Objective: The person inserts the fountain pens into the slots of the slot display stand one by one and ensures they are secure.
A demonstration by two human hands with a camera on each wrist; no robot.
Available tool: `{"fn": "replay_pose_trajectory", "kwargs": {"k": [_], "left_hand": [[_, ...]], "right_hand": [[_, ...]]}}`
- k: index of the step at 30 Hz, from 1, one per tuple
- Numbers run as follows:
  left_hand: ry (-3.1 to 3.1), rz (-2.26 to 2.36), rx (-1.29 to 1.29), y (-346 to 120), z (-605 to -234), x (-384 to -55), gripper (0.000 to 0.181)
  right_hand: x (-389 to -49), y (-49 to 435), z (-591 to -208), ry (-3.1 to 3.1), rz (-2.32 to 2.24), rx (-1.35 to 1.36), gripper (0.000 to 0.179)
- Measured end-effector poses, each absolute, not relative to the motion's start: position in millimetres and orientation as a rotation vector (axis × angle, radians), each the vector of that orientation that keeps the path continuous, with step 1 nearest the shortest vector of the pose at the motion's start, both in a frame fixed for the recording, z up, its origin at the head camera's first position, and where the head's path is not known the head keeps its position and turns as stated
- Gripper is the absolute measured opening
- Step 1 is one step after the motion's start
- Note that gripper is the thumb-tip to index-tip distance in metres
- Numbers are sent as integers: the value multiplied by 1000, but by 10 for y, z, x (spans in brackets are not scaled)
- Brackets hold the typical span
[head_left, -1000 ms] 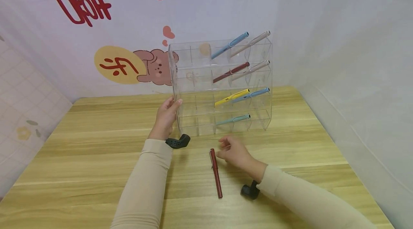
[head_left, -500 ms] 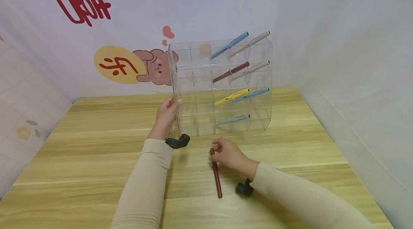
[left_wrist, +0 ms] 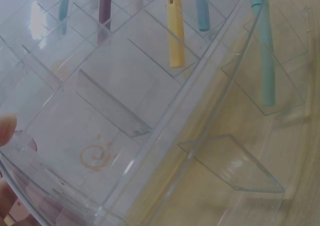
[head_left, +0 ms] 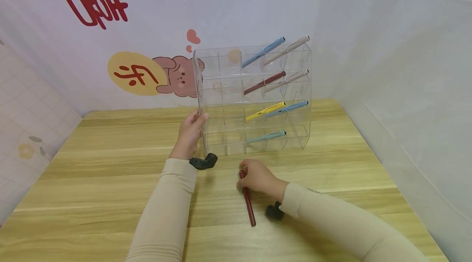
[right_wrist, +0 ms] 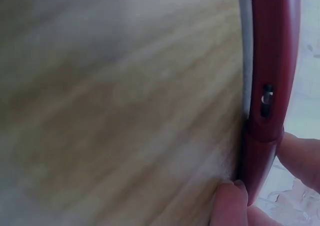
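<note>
A clear, tiered pen rack (head_left: 221, 133) stands at the back of the table, holding several pens in its right half. My left hand (head_left: 189, 135) grips the rack's left side panel, its thumb over the front edge; only fingertips show in the left wrist view. In front of the rack, my right hand (head_left: 259, 180) pinches a dark red pen (head_left: 248, 206) by its clip end, and the pen's other end points toward me. The right wrist view shows the red pen close up, with fingertips (right_wrist: 227, 203) on both sides of that end.
Racked pens include a yellow pen (head_left: 265, 111), a dark red pen (head_left: 264, 83), a blue pen (head_left: 263, 52) and a teal pen (head_left: 266, 136). A printed cloth (head_left: 147, 28) hangs behind the wooden table (head_left: 92, 196). Black cameras (head_left: 274, 211) sit at both wrists.
My right hand has moved left onto the red pen and now pinches its clip end. The left hand keeps its grip on the rack.
</note>
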State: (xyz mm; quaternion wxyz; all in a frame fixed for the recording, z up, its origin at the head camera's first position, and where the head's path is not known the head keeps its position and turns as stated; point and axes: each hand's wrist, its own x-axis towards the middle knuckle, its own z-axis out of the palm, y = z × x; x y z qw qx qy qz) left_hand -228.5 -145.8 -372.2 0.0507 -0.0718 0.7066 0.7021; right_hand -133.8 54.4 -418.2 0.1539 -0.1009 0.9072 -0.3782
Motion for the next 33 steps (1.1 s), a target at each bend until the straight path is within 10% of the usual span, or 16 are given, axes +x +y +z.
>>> {"fn": "replay_pose_trajectory", "kwargs": {"k": [33], "left_hand": [[2174,2108,-219,-1462,-3730,-2279,61]], "right_hand": [[-1366,519,-4143,2605,-1012,-308,21]]}}
